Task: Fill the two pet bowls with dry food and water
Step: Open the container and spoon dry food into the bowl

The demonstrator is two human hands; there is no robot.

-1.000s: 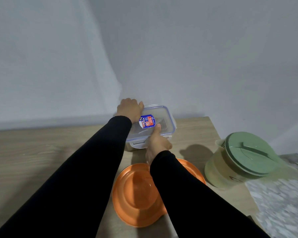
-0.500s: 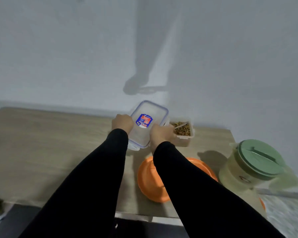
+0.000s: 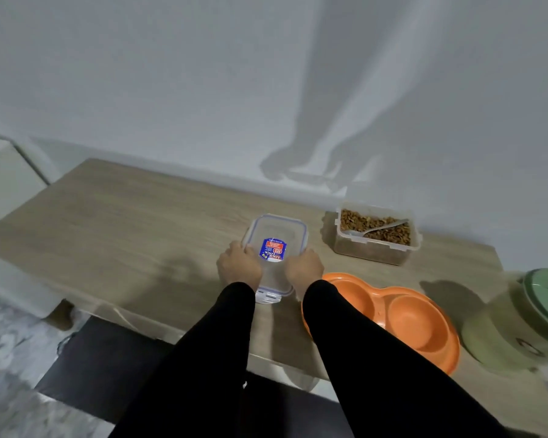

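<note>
Both hands, left hand (image 3: 238, 269) and right hand (image 3: 303, 269), grasp clear lid (image 3: 274, 248) on table (image 3: 124, 222). Open food container (image 3: 375, 237) far right. Likely next: scoop kibble with spoon (image 3: 377, 228) into orange double bowl (image 3: 393, 317).

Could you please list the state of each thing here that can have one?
Food container: open, holds dry food and a spoon.
Lid: off, flat on the table, held by left hand and right hand.
Orange double bowl: both wells empty.
Green jug: lid on.
</note>
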